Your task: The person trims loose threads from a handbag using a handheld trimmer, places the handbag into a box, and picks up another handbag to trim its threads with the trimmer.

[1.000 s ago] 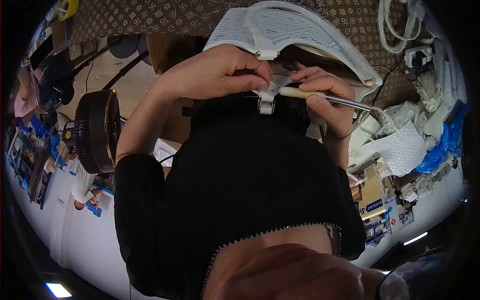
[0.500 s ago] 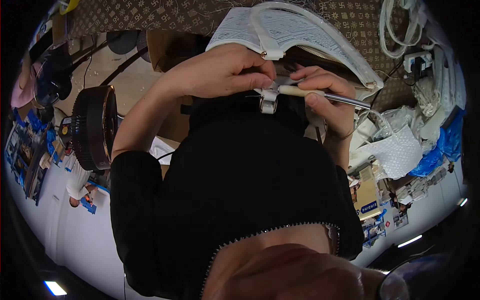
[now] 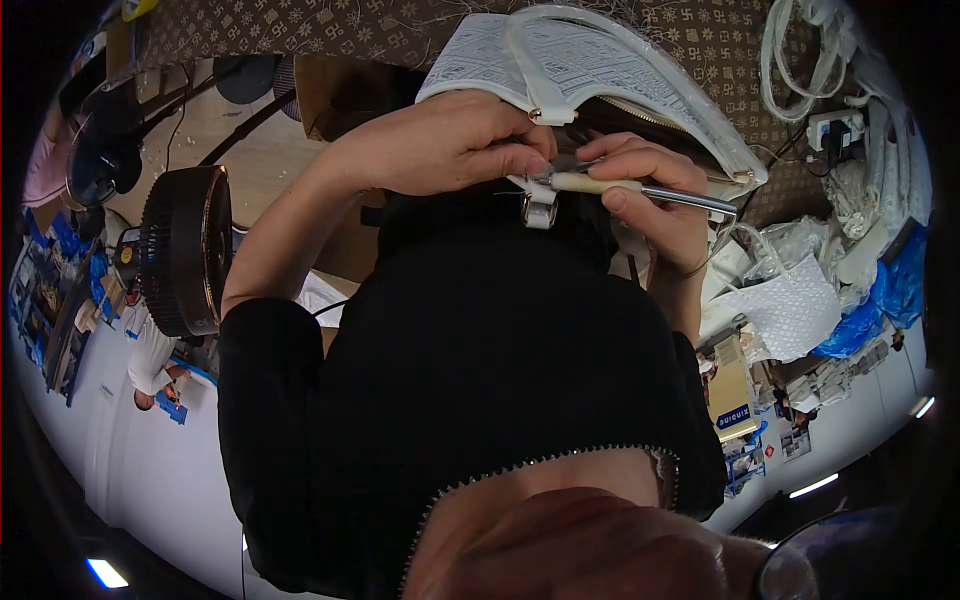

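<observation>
A white handbag point(image 3: 480, 65) with an embossed pattern lies beyond my hands, its zip opening gaping towards me. Its rolled handle point(image 3: 600, 22) arches over the top. My left hand point(image 3: 470, 145) is closed in a pinch at the bag's near edge, on a short white strap point(image 3: 540, 212) that carries a metal ring and hangs over my black top. My right hand point(image 3: 655, 185) grips a slim awl-like tool point(image 3: 595, 184) with a cream section and a silver rod. The tool's left end meets my left fingertips; its point is hidden.
A dark round fan point(image 3: 185, 250) stands at my left. Patterned brown cloth point(image 3: 340, 30) covers the surface ahead. To the right are a power socket point(image 3: 835, 130), another white woven bag point(image 3: 795, 305), blue plastic point(image 3: 895, 280) and a box point(image 3: 733, 385). A person point(image 3: 150, 365) sits far left.
The tool and both hands have shifted very slightly, with the grip unchanged. The whole view has tilted a little. The bag stays in place.
</observation>
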A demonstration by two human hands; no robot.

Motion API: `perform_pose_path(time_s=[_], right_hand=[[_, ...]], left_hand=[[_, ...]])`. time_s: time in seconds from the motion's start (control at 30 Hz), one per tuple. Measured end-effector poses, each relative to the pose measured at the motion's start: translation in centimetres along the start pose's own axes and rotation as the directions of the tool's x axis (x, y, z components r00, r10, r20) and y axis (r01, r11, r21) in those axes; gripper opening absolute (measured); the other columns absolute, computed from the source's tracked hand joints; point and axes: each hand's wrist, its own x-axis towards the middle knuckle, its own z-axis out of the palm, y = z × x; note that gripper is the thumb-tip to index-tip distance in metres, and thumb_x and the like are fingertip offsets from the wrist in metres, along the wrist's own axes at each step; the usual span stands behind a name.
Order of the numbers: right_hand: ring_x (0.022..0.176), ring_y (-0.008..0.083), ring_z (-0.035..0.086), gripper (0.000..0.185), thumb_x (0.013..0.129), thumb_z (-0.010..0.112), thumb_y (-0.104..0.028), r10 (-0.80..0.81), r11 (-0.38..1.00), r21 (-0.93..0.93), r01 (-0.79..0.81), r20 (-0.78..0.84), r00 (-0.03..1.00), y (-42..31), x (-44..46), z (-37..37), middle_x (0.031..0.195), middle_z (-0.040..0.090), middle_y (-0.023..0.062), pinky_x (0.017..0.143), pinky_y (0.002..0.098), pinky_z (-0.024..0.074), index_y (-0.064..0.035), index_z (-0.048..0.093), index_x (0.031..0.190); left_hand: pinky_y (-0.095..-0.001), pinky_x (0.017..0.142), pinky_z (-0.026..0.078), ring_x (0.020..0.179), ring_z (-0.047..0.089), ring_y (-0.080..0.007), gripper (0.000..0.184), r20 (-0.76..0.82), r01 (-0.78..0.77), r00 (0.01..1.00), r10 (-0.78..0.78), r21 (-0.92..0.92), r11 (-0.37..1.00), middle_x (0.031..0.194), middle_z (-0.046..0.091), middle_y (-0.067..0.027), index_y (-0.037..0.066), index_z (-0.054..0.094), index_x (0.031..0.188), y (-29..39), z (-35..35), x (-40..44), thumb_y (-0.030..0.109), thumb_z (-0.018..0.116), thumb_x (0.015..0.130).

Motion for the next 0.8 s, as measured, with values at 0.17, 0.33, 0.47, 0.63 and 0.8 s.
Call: perform_pose_path(time_s=[0.17, 0.33, 0.47, 0.63, 0.8], right_hand=[[0.091, 0.0228, 0.061, 0.019, 0.074, 0.07, -0.008, 0.007, 1.0, -0.007, -0.007, 0.005, 1.0, 0.05, 0.11, -0.06, 0.094, 0.065, 0.0154, 0.082, 0.0313, 0.0465, -0.0007, 0.068, 0.091], [0.089, 0.0216, 0.062, 0.019, 0.073, 0.07, -0.007, -0.005, 1.0, -0.02, 0.006, 0.03, 1.0, 0.1, 0.21, -0.13, 0.094, 0.065, 0.0148, 0.08, 0.0303, 0.0473, -0.0011, 0.068, 0.092], [0.089, 0.0214, 0.062, 0.019, 0.073, 0.07, -0.006, -0.016, 1.0, -0.024, 0.017, 0.033, 0.999, 0.1, 0.28, -0.17, 0.094, 0.065, 0.0146, 0.079, 0.03, 0.0474, -0.0011, 0.068, 0.091], [0.089, 0.0212, 0.062, 0.018, 0.074, 0.07, -0.006, 0.005, 1.0, -0.03, -0.004, 0.032, 0.999, 0.02, 0.25, -0.2, 0.094, 0.065, 0.0144, 0.079, 0.0303, 0.0474, -0.0013, 0.068, 0.091], [0.089, 0.0211, 0.062, 0.018, 0.074, 0.07, -0.007, 0.012, 0.999, -0.035, -0.01, 0.034, 0.999, 0.06, 0.27, -0.22, 0.095, 0.065, 0.0142, 0.08, 0.0302, 0.0473, -0.0015, 0.068, 0.091]], left_hand=[[-0.0327, 0.062, 0.042, 0.063, 0.052, -0.0202, 0.027, -0.015, -0.012, 1.0, 0.012, -0.003, 1.0, 0.069, 0.054, -0.008, 0.004, 0.06, 0.097, -0.1, 0.15, -0.02, 0.03, 0.052, 0.092], [-0.0324, 0.062, 0.042, 0.062, 0.051, -0.0188, 0.028, -0.021, 0.017, 1.0, -0.017, 0.017, 1.0, 0.068, 0.054, -0.0072, 0.004, 0.061, 0.097, 0.04, 0.22, -0.08, 0.03, 0.052, 0.092], [-0.0324, 0.061, 0.042, 0.062, 0.051, -0.0187, 0.028, -0.019, 0.01, 1.0, -0.009, 0.033, 0.999, 0.068, 0.054, -0.0073, 0.004, 0.062, 0.097, -0.12, 0.27, -0.05, 0.03, 0.052, 0.092], [-0.0324, 0.061, 0.041, 0.062, 0.051, -0.0185, 0.029, -0.017, 0.024, 1.0, -0.023, 0.018, 1.0, 0.067, 0.053, -0.0072, 0.004, 0.062, 0.097, -0.09, 0.28, -0.07, 0.031, 0.052, 0.092], [-0.0325, 0.061, 0.041, 0.061, 0.05, -0.0192, 0.029, -0.018, 0.01, 1.0, -0.01, 0.021, 1.0, 0.067, 0.052, -0.0077, 0.004, 0.062, 0.097, -0.19, 0.31, -0.11, 0.031, 0.052, 0.092]])
